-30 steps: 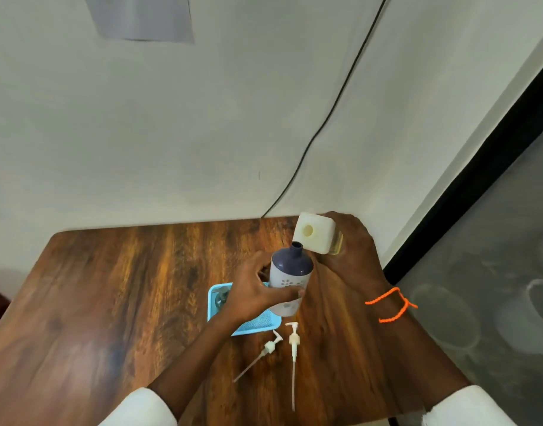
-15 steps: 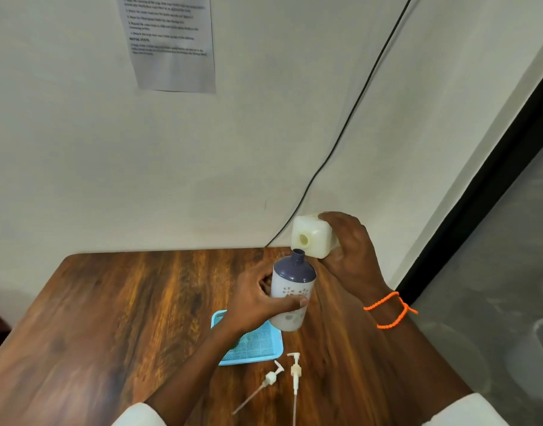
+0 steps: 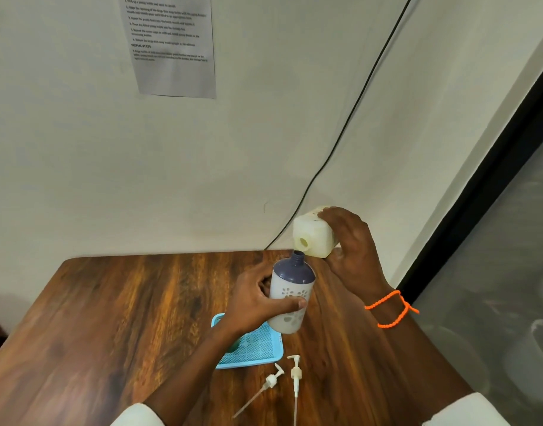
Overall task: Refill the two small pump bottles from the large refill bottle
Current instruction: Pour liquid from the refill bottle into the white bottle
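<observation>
Left hand [image 3: 258, 305] gripping small pump bottle [image 3: 290, 298] above counter [image 3: 125, 318], right hand [image 3: 351, 250] gripping tipped refill bottle [image 3: 315, 235], spout just above its open neck

A printed sheet [image 3: 174, 46] taped to the wall at the upper left of the frame carries numbered lines and a bold heading that looks like "INITIAL STATE"; the rest is too blurred to read. No other text is legible anywhere.

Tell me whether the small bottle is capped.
Uncapped: the small bottle shows a bare open neck, and both pump heads lie on the table.
</observation>
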